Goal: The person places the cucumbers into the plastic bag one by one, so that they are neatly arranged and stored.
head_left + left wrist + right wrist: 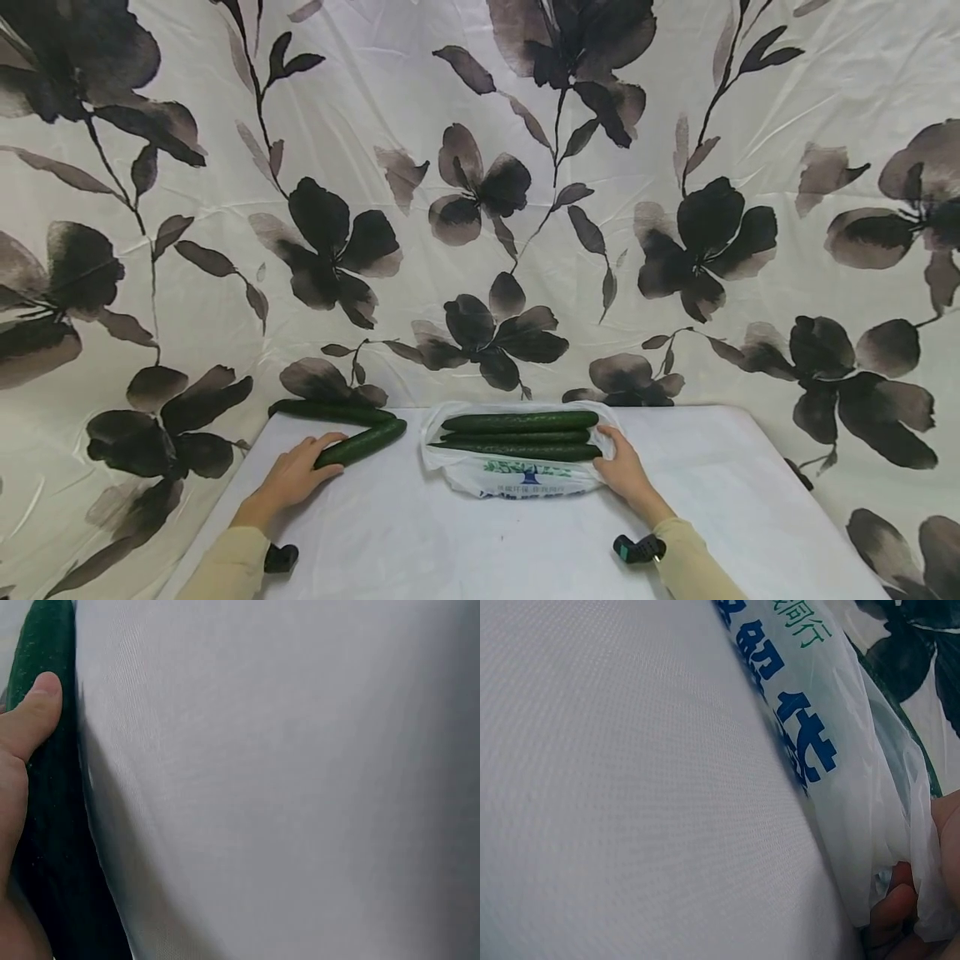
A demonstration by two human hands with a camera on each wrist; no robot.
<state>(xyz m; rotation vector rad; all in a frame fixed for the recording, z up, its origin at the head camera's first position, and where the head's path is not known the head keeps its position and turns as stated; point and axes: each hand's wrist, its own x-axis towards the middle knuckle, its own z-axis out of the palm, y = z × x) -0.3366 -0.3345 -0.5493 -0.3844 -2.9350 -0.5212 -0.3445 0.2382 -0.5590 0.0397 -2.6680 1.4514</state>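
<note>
My left hand [291, 477] grips the near end of a dark green cucumber [366, 442] that slants on the table's left side. In the left wrist view, the thumb [43, 705] lies along the cucumber's skin [52, 817], and the other fingers are mostly hidden. Another cucumber [330, 412] lies just behind it, near the back edge. Toward the middle, a white plastic bag [465, 479] with green and blue print holds three cucumbers [521, 422] side by side. My right hand [626, 471] holds the bag's right end; in the right wrist view its fingertips [894, 911] pinch the plastic.
A white cloth covers the table [450, 550]. Behind it hangs a pale curtain [405, 267] with dark flowers, close to the table's back edge. Each wrist wears a small black device [640, 549].
</note>
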